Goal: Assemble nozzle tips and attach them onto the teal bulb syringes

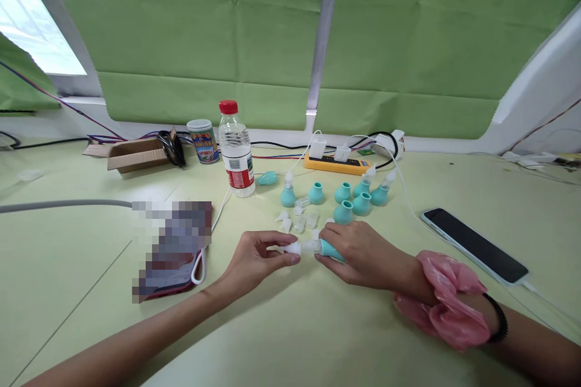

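My left hand (261, 257) pinches a soft white nozzle tip (293, 248) between thumb and fingers. My right hand (363, 254) is closed round a teal squeeze bulb (330, 250), which its fingers partly cover. Between them a clear tube piece (311, 246) joins bulb and tip in one line, like a nasal aspirator, held low over the table. Just beyond my hands stand several open-necked teal bulbs (344, 213). A few bulbs carry a clear neck and white tip, like this fitted bulb (287, 195). Loose clear connectors (312, 219) and small white tips (285, 224) lie nearby.
A water bottle (237, 157), a can (203, 142) and a cardboard tray (138, 156) stand at the back left. Behind the bulbs lies a yellow power strip (338, 164) with chargers and cables. Phones lie left (175, 254) and right (474, 245).
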A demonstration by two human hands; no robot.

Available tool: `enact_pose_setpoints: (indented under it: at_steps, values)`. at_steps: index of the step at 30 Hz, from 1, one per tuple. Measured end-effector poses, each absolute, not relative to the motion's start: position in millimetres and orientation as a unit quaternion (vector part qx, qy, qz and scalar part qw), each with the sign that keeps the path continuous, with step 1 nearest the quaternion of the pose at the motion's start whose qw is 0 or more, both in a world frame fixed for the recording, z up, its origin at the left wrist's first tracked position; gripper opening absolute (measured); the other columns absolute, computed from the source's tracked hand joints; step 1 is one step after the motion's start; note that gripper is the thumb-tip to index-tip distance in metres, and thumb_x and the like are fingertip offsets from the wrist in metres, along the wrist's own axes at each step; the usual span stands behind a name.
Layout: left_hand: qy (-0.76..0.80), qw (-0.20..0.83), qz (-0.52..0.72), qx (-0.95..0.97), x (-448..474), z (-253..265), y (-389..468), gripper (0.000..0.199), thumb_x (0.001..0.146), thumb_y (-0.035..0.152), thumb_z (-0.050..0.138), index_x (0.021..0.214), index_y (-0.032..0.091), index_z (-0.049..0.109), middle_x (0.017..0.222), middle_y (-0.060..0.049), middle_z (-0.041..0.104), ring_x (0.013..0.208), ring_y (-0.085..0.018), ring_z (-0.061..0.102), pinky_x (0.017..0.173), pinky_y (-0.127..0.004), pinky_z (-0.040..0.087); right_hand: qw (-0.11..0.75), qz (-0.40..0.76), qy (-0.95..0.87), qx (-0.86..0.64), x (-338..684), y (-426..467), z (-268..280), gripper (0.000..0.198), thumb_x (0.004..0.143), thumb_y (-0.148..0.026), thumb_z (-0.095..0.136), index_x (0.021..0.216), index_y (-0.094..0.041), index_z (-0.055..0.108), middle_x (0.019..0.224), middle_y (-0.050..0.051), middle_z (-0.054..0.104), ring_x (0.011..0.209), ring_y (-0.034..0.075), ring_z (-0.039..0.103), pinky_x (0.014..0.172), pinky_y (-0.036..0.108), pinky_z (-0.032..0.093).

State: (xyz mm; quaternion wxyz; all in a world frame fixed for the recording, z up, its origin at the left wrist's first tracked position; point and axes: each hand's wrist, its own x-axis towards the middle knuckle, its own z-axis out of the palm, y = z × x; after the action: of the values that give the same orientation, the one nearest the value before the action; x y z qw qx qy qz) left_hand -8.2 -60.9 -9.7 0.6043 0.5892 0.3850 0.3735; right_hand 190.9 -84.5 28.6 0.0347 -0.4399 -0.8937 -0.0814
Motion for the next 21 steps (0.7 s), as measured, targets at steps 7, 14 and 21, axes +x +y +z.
enact_pose_setpoints:
  at_steps: [7, 14, 21]
  values:
    - [0.362, 0.627, 0.340, 0.600, -11, -11, -62, 0.025, 0.061, 0.027, 0.069, 0.080, 0.010, 0.068, 0.052, -0.001, 0.060, 0.045, -0.008, 0.050, 0.047, -0.022, 0.045, 0.028, -0.057, -0.908, -0.415, 187, -90, 28, 0.021, 0.081, -0.031, 0.042, 0.076, -0.013, 0.052, 0.070, 0.004, 0.057, 0.057, 0.014, 0.048, 0.047, 0.026, 0.020]
    - [0.400, 0.570, 0.334, 0.635, -12, -6, -64, 0.029, 0.058, 0.027, 0.071, 0.082, 0.010, 0.069, 0.063, -0.005, 0.066, 0.055, -0.013, 0.056, 0.055, -0.025, 0.047, 0.024, -0.078, -0.902, -0.425, 182, -96, 23, 0.023, 0.083, -0.030, 0.040, 0.079, -0.012, 0.053, 0.072, 0.007, 0.057, 0.056, 0.015, 0.049, 0.046, 0.026, 0.018]
    - [0.372, 0.577, 0.290, 0.667, -18, 3, -64, 0.030, 0.062, 0.026, 0.068, 0.088, 0.012, 0.068, 0.066, -0.006, 0.067, 0.057, -0.014, 0.057, 0.055, -0.024, 0.047, 0.071, 0.094, -0.901, -0.417, 185, -92, 30, 0.022, 0.082, -0.033, 0.044, 0.073, -0.014, 0.051, 0.066, 0.003, 0.055, 0.059, 0.013, 0.047, 0.053, 0.024, 0.030]
